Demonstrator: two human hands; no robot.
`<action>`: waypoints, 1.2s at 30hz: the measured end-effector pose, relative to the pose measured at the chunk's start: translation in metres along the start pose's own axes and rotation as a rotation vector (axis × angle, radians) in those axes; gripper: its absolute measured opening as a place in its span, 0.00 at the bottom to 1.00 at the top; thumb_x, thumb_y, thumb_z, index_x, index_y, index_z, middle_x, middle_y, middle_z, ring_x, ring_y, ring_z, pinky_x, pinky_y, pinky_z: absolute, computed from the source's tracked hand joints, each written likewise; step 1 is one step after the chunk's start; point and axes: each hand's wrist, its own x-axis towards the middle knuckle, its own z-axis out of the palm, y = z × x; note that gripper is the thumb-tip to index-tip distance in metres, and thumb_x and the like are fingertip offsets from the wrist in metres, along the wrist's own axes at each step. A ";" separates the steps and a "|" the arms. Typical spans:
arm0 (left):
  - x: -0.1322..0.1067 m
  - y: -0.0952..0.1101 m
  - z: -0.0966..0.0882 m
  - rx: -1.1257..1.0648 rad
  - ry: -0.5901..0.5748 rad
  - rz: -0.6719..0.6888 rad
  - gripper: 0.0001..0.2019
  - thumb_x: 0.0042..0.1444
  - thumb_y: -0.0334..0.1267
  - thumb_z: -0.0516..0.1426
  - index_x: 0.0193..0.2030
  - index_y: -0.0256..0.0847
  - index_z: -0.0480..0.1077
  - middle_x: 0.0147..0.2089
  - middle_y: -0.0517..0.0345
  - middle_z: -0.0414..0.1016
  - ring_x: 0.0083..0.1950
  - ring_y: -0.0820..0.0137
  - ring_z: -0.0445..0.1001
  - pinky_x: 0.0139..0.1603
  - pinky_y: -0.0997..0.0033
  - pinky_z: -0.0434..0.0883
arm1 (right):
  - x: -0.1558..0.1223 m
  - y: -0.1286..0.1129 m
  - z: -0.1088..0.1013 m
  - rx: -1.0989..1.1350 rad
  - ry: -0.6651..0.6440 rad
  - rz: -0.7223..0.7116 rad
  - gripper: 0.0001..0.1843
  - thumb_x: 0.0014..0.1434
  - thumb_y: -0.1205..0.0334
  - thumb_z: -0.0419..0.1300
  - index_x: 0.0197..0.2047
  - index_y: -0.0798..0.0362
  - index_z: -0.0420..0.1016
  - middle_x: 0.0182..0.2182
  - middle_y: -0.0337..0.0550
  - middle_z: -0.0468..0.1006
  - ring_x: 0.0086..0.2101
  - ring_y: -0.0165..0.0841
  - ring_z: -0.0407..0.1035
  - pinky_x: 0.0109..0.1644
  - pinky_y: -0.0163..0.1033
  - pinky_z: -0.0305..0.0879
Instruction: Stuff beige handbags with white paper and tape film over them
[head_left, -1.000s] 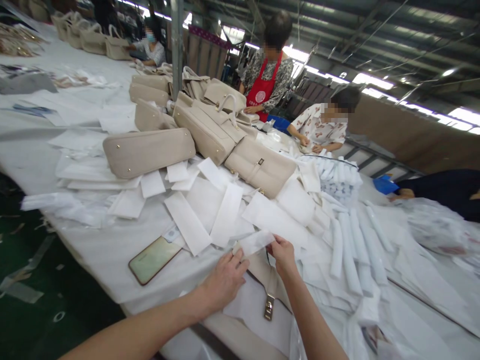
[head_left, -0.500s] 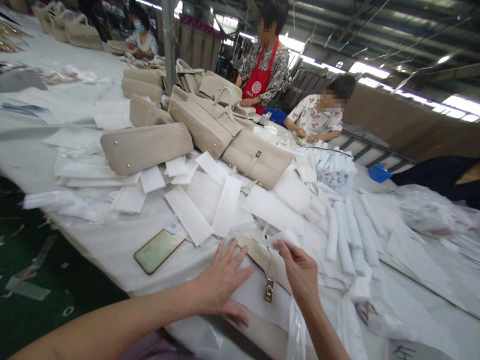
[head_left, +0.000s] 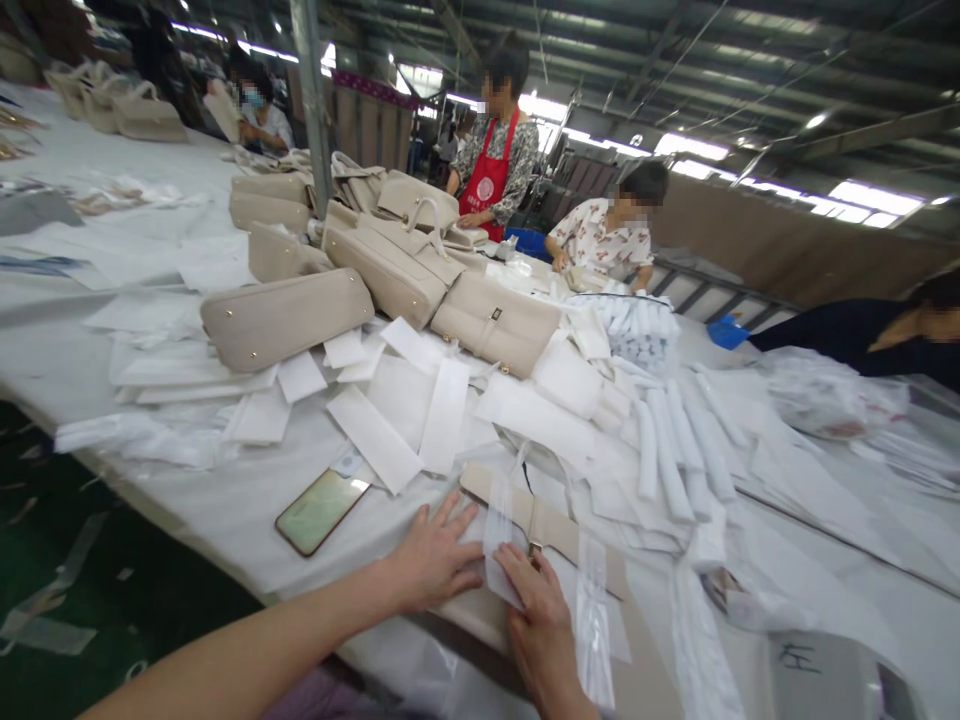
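Observation:
A beige handbag [head_left: 574,540] lies at the table's near edge, its flap crossed by a narrow strap with a metal clasp, partly hidden by my right hand. My left hand [head_left: 435,555] rests on the bag's left part, fingers spread. The fingers of my right hand [head_left: 541,615] lie outstretched over the bag's middle, on the lower end of a translucent strip [head_left: 501,515] that runs across the flap. Another clear plastic strip [head_left: 594,620] crosses the bag to the right of that hand. A phone [head_left: 319,512] lies left of my left hand.
Several beige handbags [head_left: 289,318] are heaped beyond white paper pieces [head_left: 375,437]. White rolls [head_left: 667,455] and a plastic bag [head_left: 832,395] lie to the right, with a grey object [head_left: 825,680] near the front. Co-workers [head_left: 491,170] are at the table's far side.
My right hand has come left and down from above the flap, from pinching a white piece to lying over the translucent strip. My left hand stays spread on the bag. The camera view has shifted slightly.

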 end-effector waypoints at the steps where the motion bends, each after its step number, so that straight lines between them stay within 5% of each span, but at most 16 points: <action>1: 0.000 0.000 0.001 0.006 0.004 -0.002 0.16 0.59 0.52 0.51 0.49 0.49 0.67 0.68 0.49 0.49 0.67 0.40 0.44 0.52 0.29 0.58 | -0.002 -0.002 0.000 -0.025 0.003 -0.024 0.42 0.36 0.79 0.44 0.56 0.50 0.66 0.48 0.44 0.76 0.48 0.38 0.71 0.54 0.52 0.64; 12: -0.007 -0.002 0.010 -0.036 0.153 0.046 0.11 0.59 0.39 0.52 0.47 0.46 0.70 0.67 0.50 0.53 0.68 0.51 0.48 0.59 0.41 0.57 | -0.031 -0.034 0.008 -0.163 0.136 -0.105 0.36 0.42 0.82 0.43 0.55 0.55 0.65 0.45 0.46 0.77 0.50 0.36 0.68 0.58 0.50 0.54; 16: -0.014 -0.006 0.004 -0.030 0.207 0.162 0.26 0.58 0.52 0.53 0.59 0.41 0.61 0.69 0.41 0.46 0.69 0.52 0.44 0.63 0.43 0.51 | -0.035 -0.037 0.008 -0.108 0.139 -0.075 0.33 0.46 0.81 0.44 0.54 0.56 0.66 0.47 0.48 0.76 0.52 0.37 0.66 0.57 0.51 0.56; 20: -0.015 -0.001 -0.012 0.133 0.105 0.428 0.48 0.50 0.64 0.53 0.68 0.36 0.42 0.70 0.36 0.37 0.70 0.47 0.34 0.64 0.36 0.36 | -0.035 -0.038 0.005 -0.053 0.112 -0.040 0.30 0.47 0.78 0.47 0.54 0.57 0.68 0.49 0.52 0.74 0.55 0.42 0.63 0.57 0.56 0.56; 27: -0.005 0.007 -0.021 0.250 -0.081 0.541 0.44 0.53 0.61 0.52 0.67 0.31 0.45 0.69 0.33 0.43 0.70 0.49 0.35 0.64 0.37 0.31 | -0.033 -0.042 0.003 0.044 0.125 -0.036 0.28 0.50 0.77 0.47 0.54 0.54 0.68 0.45 0.50 0.76 0.51 0.38 0.67 0.53 0.51 0.61; 36: -0.001 -0.013 -0.008 0.138 -0.217 0.621 0.38 0.57 0.56 0.51 0.68 0.37 0.44 0.69 0.41 0.47 0.70 0.56 0.43 0.64 0.38 0.28 | -0.031 -0.046 0.001 0.154 0.077 -0.032 0.22 0.54 0.75 0.47 0.50 0.55 0.69 0.40 0.49 0.77 0.45 0.37 0.69 0.49 0.48 0.63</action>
